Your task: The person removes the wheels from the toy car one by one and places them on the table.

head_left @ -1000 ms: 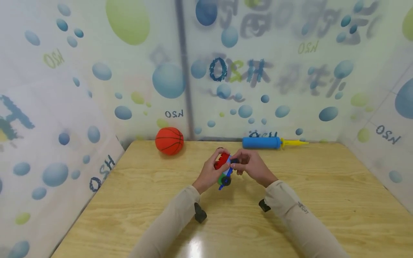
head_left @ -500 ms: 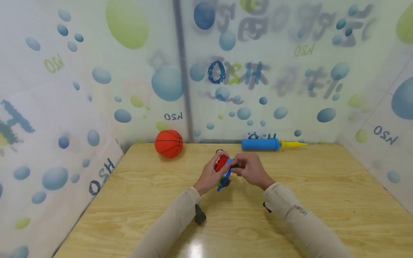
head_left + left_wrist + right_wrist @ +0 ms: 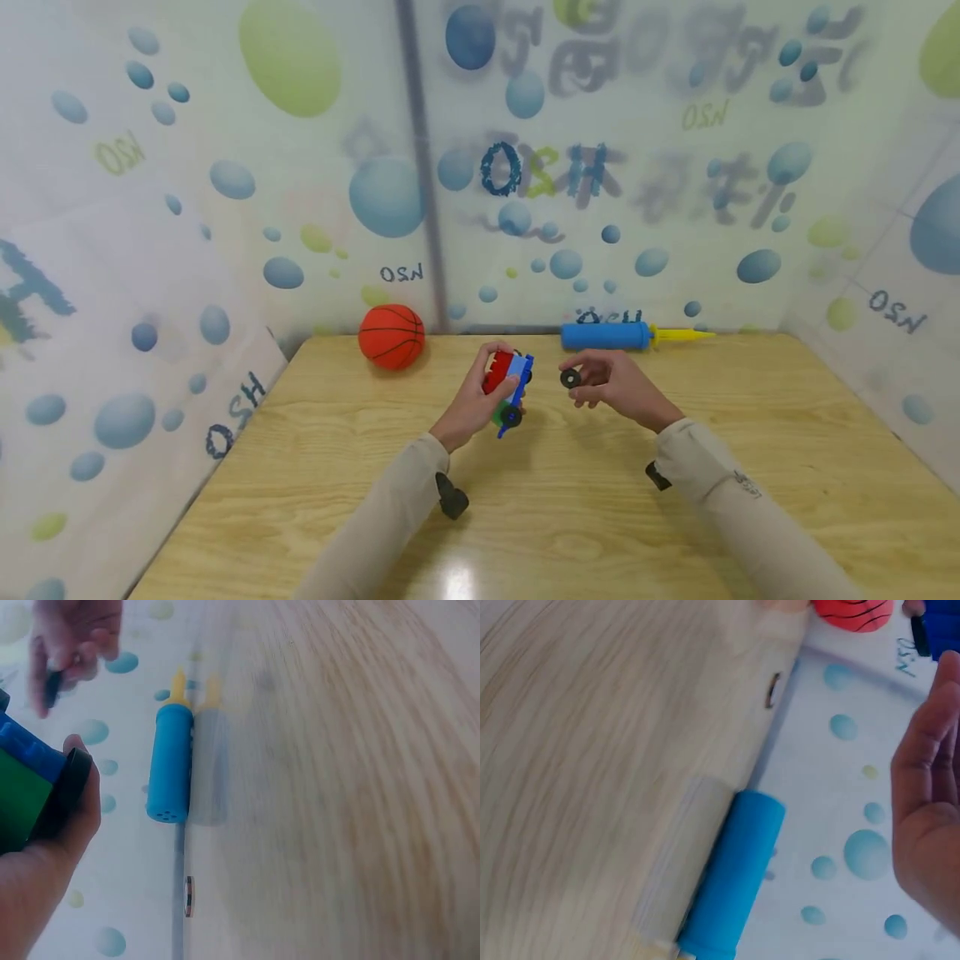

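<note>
My left hand grips a toy vehicle built of red, light blue and green parts on a blue base. Black wheels show along its right side, and the fingers hide much of its far side. Its green and blue end, with a black wheel, fills the left edge of the left wrist view. To the right, my right hand pinches a loose black wheel with a pale centre, apart from the vehicle. In the left wrist view that wheel is a dark blurred piece between the fingers.
A red basketball sits at the back left of the wooden table. Toward the back right lies a blue hand pump with a yellow nozzle. A small ring-like piece stands by the back edge. Printed sheets wall the table.
My right hand has drawn away to the right from the vehicle, with the black wheel between its fingers. My left hand has shifted slightly left with the vehicle.
</note>
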### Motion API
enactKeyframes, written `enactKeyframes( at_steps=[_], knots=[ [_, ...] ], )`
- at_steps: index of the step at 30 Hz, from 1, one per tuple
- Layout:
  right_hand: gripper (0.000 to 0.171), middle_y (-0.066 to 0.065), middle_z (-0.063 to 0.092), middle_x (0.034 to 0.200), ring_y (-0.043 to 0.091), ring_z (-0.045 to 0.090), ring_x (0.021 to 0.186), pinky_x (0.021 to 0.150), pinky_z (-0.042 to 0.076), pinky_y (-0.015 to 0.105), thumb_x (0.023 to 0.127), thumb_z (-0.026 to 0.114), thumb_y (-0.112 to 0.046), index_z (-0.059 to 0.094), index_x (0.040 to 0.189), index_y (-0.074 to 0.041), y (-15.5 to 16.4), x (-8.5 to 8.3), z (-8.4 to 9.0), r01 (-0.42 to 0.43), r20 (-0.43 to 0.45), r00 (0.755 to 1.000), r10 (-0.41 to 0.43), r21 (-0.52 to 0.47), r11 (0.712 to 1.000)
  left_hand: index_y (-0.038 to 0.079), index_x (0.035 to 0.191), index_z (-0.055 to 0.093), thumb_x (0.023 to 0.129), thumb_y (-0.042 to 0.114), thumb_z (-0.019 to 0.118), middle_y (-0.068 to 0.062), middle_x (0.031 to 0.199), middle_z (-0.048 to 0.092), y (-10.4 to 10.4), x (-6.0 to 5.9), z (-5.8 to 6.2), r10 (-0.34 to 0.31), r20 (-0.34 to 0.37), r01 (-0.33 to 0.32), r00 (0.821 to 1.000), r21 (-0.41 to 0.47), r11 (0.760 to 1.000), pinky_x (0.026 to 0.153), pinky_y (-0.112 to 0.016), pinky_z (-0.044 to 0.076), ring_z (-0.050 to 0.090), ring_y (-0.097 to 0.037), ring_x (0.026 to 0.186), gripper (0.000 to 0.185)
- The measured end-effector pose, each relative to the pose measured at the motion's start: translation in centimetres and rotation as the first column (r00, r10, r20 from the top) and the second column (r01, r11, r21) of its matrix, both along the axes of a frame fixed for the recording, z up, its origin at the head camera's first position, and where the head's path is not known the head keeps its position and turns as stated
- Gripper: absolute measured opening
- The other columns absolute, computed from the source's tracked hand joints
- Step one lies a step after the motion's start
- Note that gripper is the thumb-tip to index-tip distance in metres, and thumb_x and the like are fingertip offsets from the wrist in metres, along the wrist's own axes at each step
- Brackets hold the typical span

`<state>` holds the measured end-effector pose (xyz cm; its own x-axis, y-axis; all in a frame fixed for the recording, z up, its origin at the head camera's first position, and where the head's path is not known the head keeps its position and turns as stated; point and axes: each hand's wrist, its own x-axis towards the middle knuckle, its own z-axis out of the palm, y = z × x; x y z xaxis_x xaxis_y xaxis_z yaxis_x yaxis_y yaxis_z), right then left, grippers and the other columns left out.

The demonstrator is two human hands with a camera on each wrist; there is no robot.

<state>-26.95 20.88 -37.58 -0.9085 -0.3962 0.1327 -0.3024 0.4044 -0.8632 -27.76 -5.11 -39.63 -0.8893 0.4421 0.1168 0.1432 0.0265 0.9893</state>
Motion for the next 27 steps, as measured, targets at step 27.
enactKeyframes(
  at_steps=[27],
  knots=[
    [0.025,0.003,0.061,0.071,0.014,0.051,0.063,0.062,0.045,0.028,0.078,0.082,-0.008,0.072,0.1,-0.009,2.0,-4.4,-3.1,-0.035,0.023,0.999,0.028,0.467,0.884,0.027,0.144,0.029,0.104,0.026,0.055,-0.024,0.126,0.056,-1.0,-0.1,0.0,-0.015,0.064,0.016,0.998,-0.025,1.0,0.09,-0.046,0.06,0.072,-0.028,0.094,0.048]
  ],
)
